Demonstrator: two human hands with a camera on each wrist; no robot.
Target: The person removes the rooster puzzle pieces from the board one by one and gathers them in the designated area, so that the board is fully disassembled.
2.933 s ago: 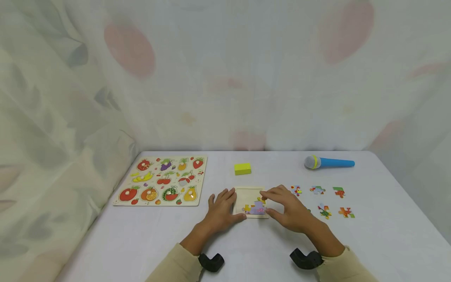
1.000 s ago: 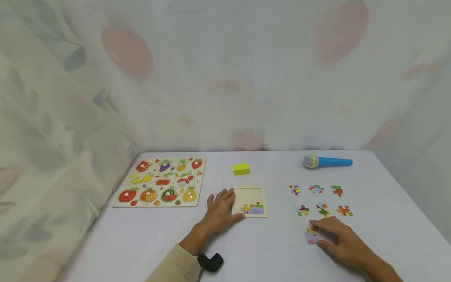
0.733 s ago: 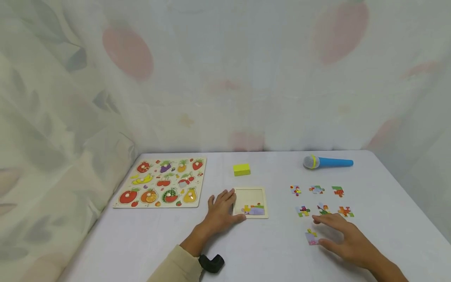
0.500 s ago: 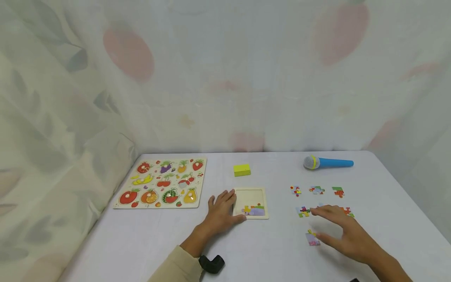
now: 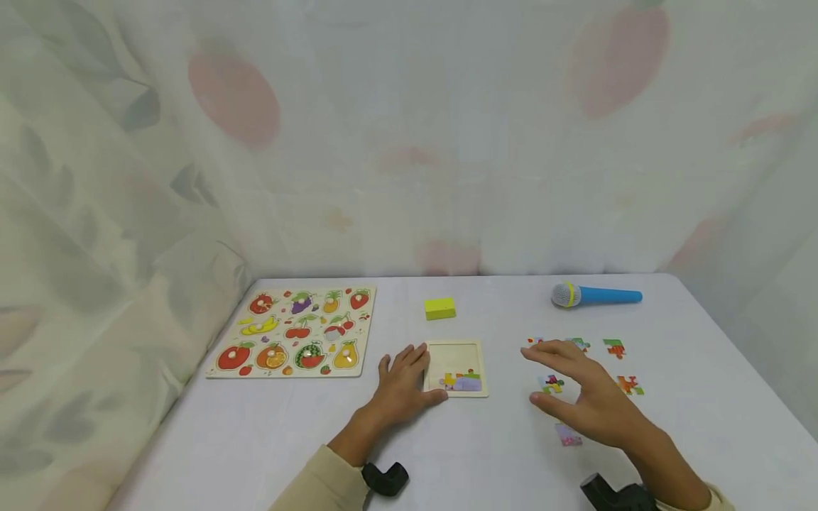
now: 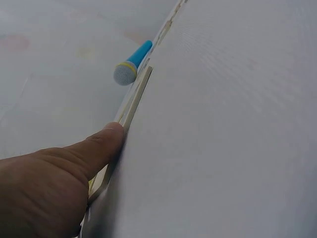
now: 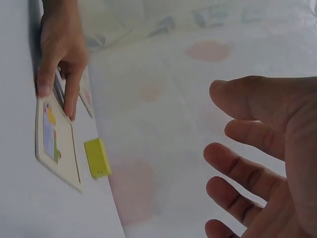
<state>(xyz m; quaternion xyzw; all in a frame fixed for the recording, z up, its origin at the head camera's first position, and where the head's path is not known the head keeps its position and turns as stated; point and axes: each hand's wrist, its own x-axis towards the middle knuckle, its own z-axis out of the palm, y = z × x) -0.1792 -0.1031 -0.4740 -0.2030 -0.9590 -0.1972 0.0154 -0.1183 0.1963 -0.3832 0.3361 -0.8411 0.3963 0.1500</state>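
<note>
A small wooden puzzle tray (image 5: 454, 351) lies mid-table with a few pieces set along its near edge. My left hand (image 5: 401, 380) rests flat on the table against the tray's left side, its thumb (image 6: 101, 146) touching the tray's edge (image 6: 134, 101). My right hand (image 5: 578, 394) hovers open, fingers spread and holding nothing, above the loose puzzle pieces (image 5: 551, 384) to the tray's right. It hides some of them. A pink piece (image 5: 568, 434) lies just in front of it. In the right wrist view the spread fingers (image 7: 247, 163) fill the right side, with the tray (image 7: 67, 163) beyond.
A fruit peg puzzle board (image 5: 295, 330) lies at the left. A yellow block (image 5: 439, 308) sits behind the tray. A blue toy microphone (image 5: 594, 295) lies at the back right. More pieces (image 5: 613, 347) lie right of my hand. A patterned curtain hangs behind.
My right hand carried a pink piece from the tray to the table's right front, let it go, then rose and moved back-left over the loose pieces. The left hand stayed put.
</note>
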